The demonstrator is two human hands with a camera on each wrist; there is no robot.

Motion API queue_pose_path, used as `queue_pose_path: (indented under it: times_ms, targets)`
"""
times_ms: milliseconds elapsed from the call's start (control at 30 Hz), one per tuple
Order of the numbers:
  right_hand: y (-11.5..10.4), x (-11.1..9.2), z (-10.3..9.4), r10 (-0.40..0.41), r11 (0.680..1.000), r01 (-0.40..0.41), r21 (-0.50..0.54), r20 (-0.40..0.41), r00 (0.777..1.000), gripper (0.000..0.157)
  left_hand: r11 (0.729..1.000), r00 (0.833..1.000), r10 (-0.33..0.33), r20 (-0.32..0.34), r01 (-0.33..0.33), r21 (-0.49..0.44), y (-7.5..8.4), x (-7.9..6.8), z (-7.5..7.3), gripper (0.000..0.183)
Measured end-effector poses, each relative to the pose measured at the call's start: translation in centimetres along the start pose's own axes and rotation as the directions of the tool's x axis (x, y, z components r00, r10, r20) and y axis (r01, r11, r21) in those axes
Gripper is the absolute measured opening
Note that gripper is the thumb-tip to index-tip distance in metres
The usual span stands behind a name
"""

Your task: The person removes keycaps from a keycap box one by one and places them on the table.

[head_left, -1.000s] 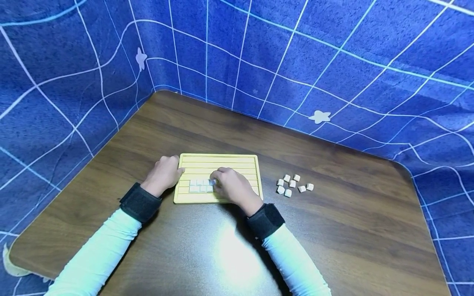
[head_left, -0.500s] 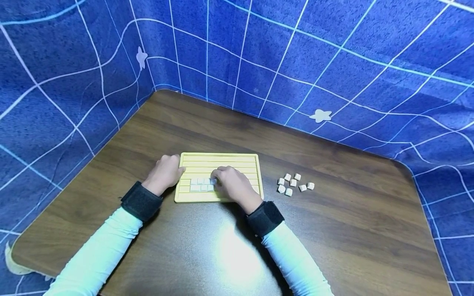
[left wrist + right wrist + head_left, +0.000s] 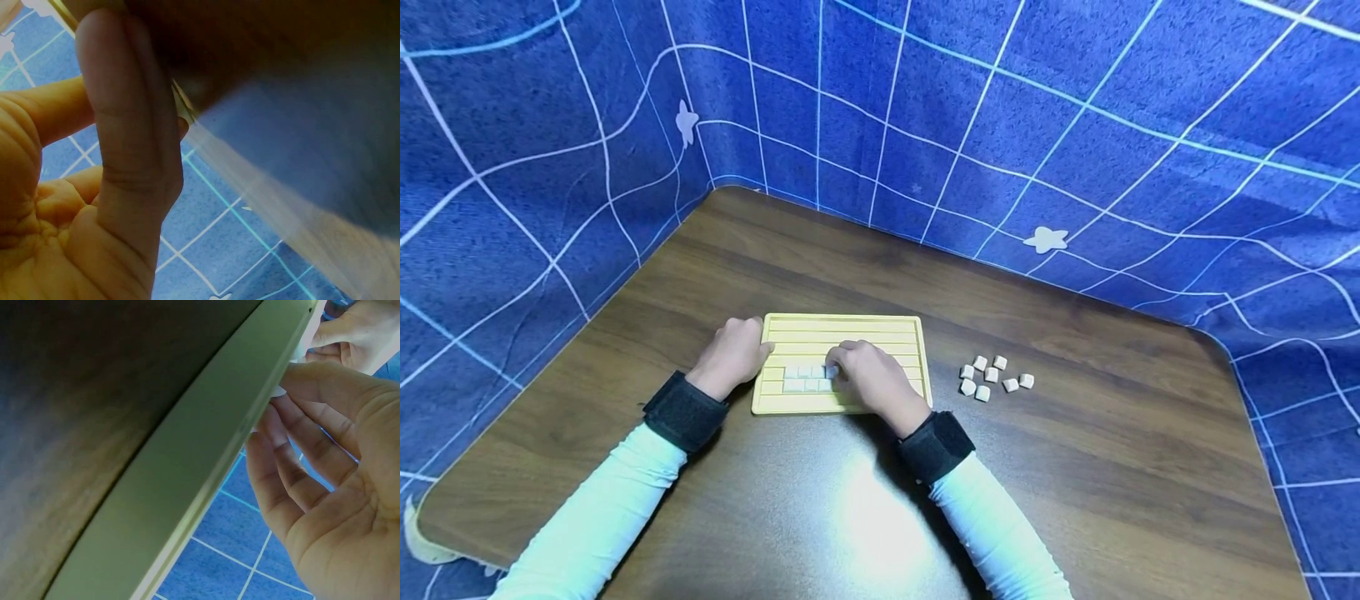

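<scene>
A yellow ridged tray (image 3: 842,404) lies on the wooden table in the head view. Two short rows of white keycaps (image 3: 805,385) sit in its lower left grooves. The left hand (image 3: 730,357) holds the tray's left edge, its thumb over the rim; in the left wrist view its fingers partly hide the tray. Over the tray's middle, the right hand (image 3: 880,382) bends its fingers down at the right end of the upper row. A small white keycap (image 3: 279,392) shows between its thumb and fingertips in the right wrist view, mostly hidden.
Several loose white keycaps (image 3: 992,376) lie scattered on the brown table (image 3: 1112,417) to the right of the tray. A blue curtain (image 3: 850,108) with white grid lines and star shapes borders the table at the back and left.
The head view shifts slightly. Both hands keep their places on the tray, and the keycaps stay where they were.
</scene>
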State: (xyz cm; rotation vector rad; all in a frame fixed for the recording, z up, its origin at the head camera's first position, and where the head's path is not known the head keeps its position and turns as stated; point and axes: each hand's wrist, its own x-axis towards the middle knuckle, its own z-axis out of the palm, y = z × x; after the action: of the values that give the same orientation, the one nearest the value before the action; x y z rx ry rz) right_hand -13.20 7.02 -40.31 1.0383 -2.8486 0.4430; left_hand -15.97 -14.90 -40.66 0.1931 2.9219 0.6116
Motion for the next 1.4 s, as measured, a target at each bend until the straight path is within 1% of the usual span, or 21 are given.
queue_pose_path:
  times_ms: [133,233,400,533,667,767,1033,1200,1400]
  targets:
    - [0.1,-0.2,-0.3,-0.003,1.000,0.003,0.026,0.003,1.000,0.029,1.000,1.000,0.005,-0.002,-0.005,0.009,0.0,0.1,0.0,0.031]
    - [0.2,-0.4,-0.7,0.012,0.999,-0.012,0.038,0.005,1.000,0.029,1.000,1.000,-0.001,0.005,0.001,0.011,0.0,0.1,0.0,0.032]
    - [0.5,-1.1,-1.6,0.029,0.998,-0.025,0.064,-0.052,0.998,0.012,1.000,1.000,-0.015,0.011,0.015,0.008,0.1,0.0,0.0,0.030]
    - [1.3,-2.2,-2.3,0.022,0.997,-0.013,0.079,-0.110,0.994,0.012,1.000,1.000,-0.012,0.002,0.012,0.008,-0.1,0.0,0.2,0.029]
    - [2.6,-3.7,-3.0,0.044,0.997,-0.036,0.062,-0.144,0.989,0.014,1.000,1.000,-0.010,0.006,0.010,0.002,-0.1,0.0,0.2,0.029]
    - [3.8,-5.0,-3.4,0.076,0.997,-0.069,0.047,-0.158,0.985,0.016,1.000,1.000,-0.016,0.014,0.016,0.001,-0.1,0.0,0.2,0.029]
    - [6.9,-8.5,-4.4,0.152,0.988,-0.148,0.042,-0.152,0.977,0.017,1.000,0.999,-0.028,0.022,0.028,0.002,0.1,0.0,-0.2,0.032]
    - [8.8,-10.8,-4.8,0.206,0.978,-0.205,0.025,-0.164,0.965,0.018,1.000,1.000,-0.019,0.025,0.019,0.003,0.1,0.0,-0.1,0.034]
    - [10.5,-13.1,-5.3,0.246,0.969,-0.248,0.010,-0.179,0.953,0.022,1.000,1.000,-0.019,0.023,0.019,0.013,0.1,0.1,0.1,0.034]
